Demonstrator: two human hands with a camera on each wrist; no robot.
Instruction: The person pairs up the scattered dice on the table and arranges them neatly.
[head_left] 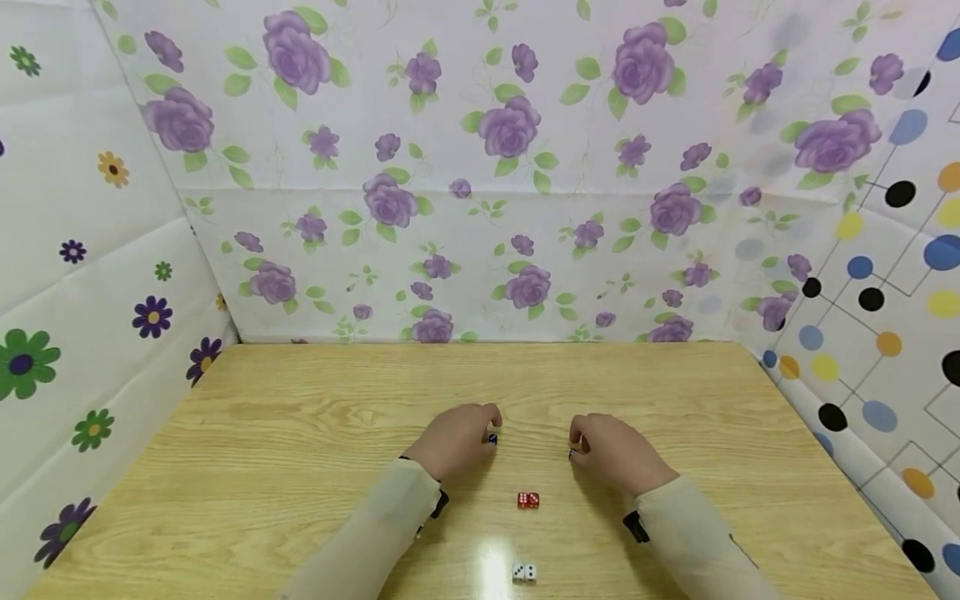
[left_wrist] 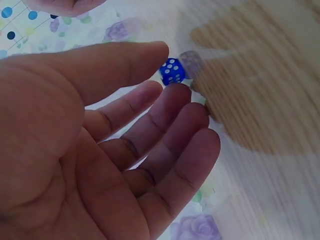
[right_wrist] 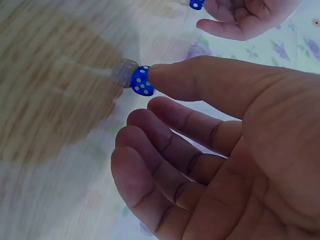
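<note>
My left hand [head_left: 459, 437] is low over the wooden table, its thumb and fingertips beside a blue die with white dots [left_wrist: 172, 71]. A gap shows between the thumb and the loosely bent fingers in the left wrist view. Opposite it, my right hand [head_left: 621, 452] reaches in from the right, its thumb tip overlapping a second blue die [right_wrist: 143, 81] in the right wrist view. The bent fingers of that hand stay apart from the thumb. Both blue dice rest on the glossy tabletop, each with its reflection beside it.
Two red dice [head_left: 528, 500] sit side by side between the forearms. Closer to me lie two white dice [head_left: 524, 572], also side by side. The wooden table [head_left: 300, 400] ends at a flowered cloth [head_left: 465, 250] behind, with patterned cloths at left and right.
</note>
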